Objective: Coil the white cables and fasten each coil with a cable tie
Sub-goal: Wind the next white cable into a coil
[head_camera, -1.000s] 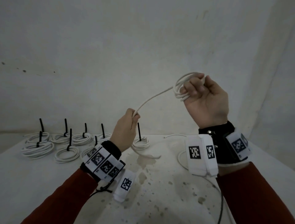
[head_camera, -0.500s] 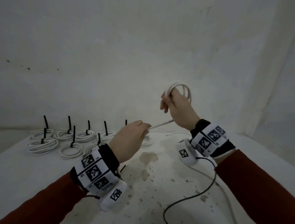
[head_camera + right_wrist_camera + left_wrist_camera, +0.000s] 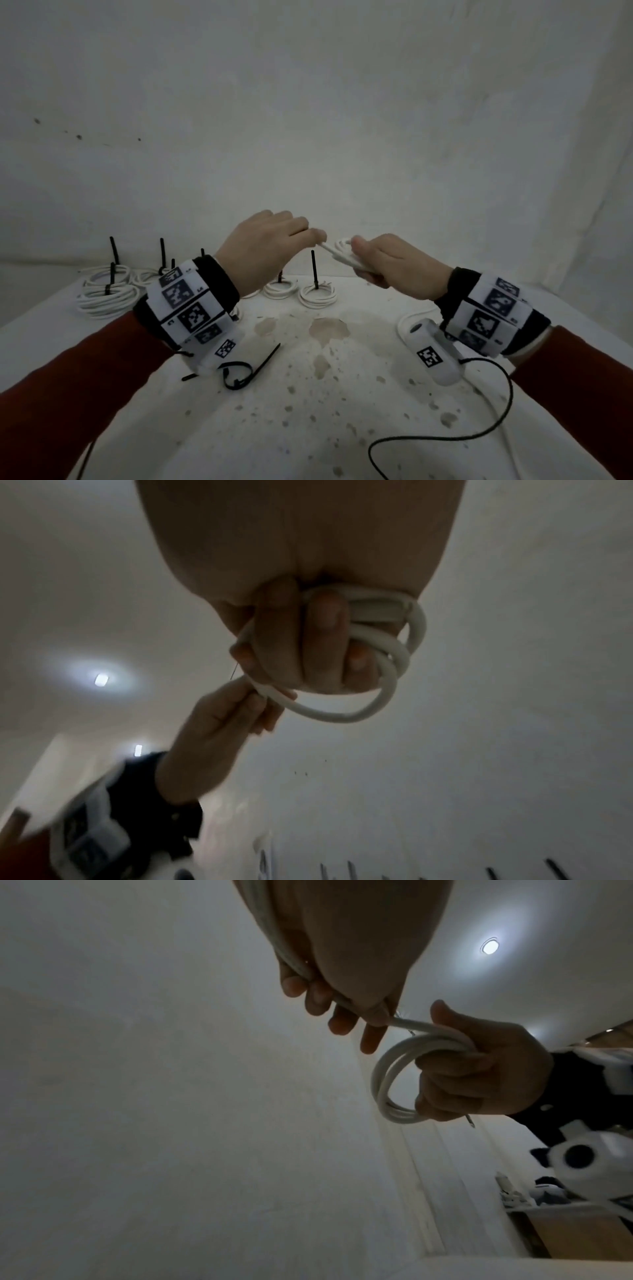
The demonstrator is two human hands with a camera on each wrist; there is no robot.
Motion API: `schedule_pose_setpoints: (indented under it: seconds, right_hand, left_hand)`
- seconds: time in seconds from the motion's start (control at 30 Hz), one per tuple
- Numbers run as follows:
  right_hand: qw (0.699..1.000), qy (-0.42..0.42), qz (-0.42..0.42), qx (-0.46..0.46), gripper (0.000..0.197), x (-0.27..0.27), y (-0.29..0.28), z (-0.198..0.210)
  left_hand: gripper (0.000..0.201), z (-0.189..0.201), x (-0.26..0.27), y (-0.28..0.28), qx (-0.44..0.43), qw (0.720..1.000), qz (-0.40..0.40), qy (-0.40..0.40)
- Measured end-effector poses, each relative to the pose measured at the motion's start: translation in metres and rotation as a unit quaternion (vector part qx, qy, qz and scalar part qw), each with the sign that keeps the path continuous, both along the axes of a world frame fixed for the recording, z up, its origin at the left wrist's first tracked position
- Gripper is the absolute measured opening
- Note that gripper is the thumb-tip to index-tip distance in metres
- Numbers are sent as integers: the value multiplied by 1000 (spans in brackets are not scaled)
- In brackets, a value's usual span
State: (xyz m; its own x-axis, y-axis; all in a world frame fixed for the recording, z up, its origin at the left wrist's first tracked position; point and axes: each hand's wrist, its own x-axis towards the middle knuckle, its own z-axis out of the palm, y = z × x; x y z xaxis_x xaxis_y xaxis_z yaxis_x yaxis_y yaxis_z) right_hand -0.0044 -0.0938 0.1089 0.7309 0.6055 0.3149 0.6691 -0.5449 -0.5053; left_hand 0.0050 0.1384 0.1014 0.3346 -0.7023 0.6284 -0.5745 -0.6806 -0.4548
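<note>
My right hand (image 3: 383, 263) grips a small coil of white cable (image 3: 344, 253) above the table's far middle; its fingers curl through the loops of the coil (image 3: 377, 653). My left hand (image 3: 274, 246) pinches the cable's free end right beside the coil (image 3: 404, 1074); in the left wrist view that end (image 3: 407, 1023) leaves the thumb and finger and joins the loops. Loose black cable ties (image 3: 246, 370) lie on the table under my left wrist. Several tied white coils (image 3: 317, 294) with upright black tie tails stand along the table's back.
The white table (image 3: 308, 428) is stained and speckled. A large tied coil (image 3: 106, 294) lies at the back left. Another white cable (image 3: 407, 317) lies by my right wrist. A thin black cord (image 3: 445, 435) loops across the front right. A white wall stands close behind.
Both hands have come down and together. My right hand lowered the coil from head height to just above the table, and my left hand slid along the cable up to the coil.
</note>
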Motion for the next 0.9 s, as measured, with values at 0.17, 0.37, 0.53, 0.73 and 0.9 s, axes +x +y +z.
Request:
schedule_pose_setpoints:
  seconds: [0.17,0.37,0.53,0.73,0.9]
  right_hand:
    - [940,200,88,262,55,-3,-5,3]
    - [785,318,203,491,48,-7,-11,6]
    - [693,224,223,648,26,-7,-1,10]
    - [692,180,215,666,27,-5,13,8]
    - [753,84,153,634,17,-1,30,9]
  left_hand:
    - [52,-1,4,-1,-85,996,6,28]
    - [34,-3,13,-11,-107,992,54,-31]
    - [46,-25,9,-38,-178,981,13,82]
    - [31,-29,-8,-50,-307,932,-27,192]
    - [20,-32,-15,-57,-318,930,-34,180]
